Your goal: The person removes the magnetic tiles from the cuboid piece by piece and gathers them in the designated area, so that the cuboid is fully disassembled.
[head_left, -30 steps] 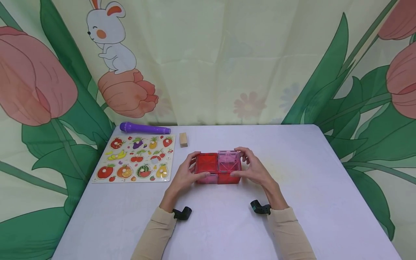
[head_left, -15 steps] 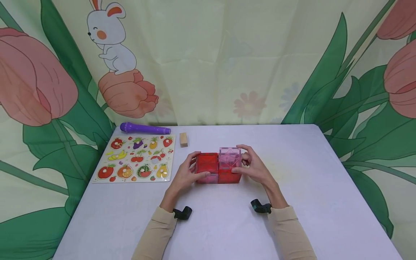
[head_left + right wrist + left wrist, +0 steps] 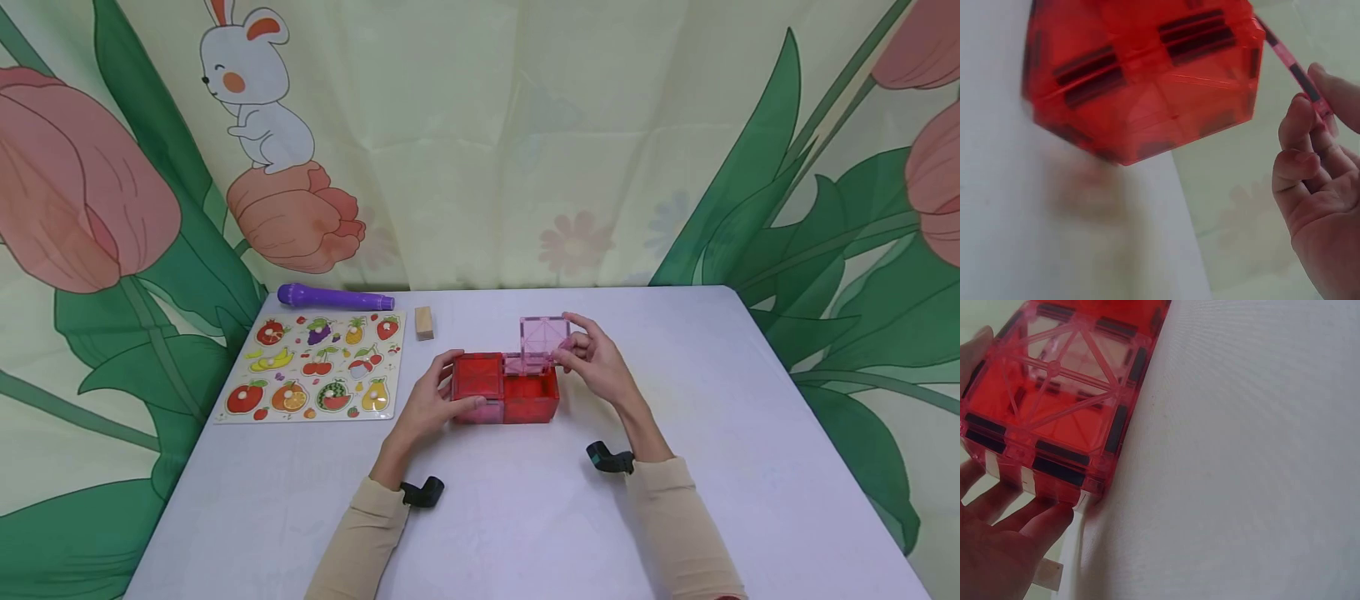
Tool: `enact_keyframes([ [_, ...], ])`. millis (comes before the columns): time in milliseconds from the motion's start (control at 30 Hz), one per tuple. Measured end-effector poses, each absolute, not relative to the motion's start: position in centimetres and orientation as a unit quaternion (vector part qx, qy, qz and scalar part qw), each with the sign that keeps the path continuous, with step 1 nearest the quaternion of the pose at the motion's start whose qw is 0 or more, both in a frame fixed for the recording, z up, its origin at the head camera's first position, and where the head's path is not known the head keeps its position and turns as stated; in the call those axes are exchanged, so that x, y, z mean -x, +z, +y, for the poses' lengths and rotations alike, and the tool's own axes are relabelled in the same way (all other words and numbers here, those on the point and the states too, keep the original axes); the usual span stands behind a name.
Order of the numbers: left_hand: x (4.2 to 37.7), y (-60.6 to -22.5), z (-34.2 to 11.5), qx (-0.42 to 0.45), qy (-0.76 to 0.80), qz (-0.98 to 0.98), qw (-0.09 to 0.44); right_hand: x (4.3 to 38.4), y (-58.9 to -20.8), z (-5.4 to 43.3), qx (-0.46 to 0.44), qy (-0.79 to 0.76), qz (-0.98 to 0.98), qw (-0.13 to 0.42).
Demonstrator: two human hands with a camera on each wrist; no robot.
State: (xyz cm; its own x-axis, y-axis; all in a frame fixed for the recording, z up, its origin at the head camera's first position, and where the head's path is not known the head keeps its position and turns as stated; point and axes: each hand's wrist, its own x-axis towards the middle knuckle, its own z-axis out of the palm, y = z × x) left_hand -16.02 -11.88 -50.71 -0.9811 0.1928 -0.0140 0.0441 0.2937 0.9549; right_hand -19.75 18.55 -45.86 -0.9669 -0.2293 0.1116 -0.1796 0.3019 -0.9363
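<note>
Pink tile (image 3: 545,335) is pinched by your right hand (image 3: 598,368). Your left hand (image 3: 431,402) grips the red box's (image 3: 531,407) left end.

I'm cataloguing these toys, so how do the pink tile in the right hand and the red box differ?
The pink tile is one flat square; the red box is hollow and larger. The right hand pinches the tile, while the left hand grips the box. Both are see-through.

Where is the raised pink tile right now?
In the head view, right of centre, the raised pink tile is pinched in the right grip, by the far edge of the red box.
</note>
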Motion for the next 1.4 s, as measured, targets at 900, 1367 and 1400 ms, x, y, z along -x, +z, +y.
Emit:
enact_keyframes([
  [900, 16.1, -50.6, -11.6, -0.066, 0.587, 0.804, 0.067, 25.4, -45.7, 20.3, -0.024, -0.533, 0.846, -0.017],
  [1367, 15.9, -50.7, -11.7, -0.068, 0.584, 0.806, 0.061, 28.5, -48.1, 21.6, -0.077, -0.512, 0.856, 0.012],
  [1400, 15.9, -50.7, -11.7, -0.068, 0.586, 0.805, 0.061, 28.6, -48.2, 21.7, -0.081, -0.512, 0.855, 0.013],
])
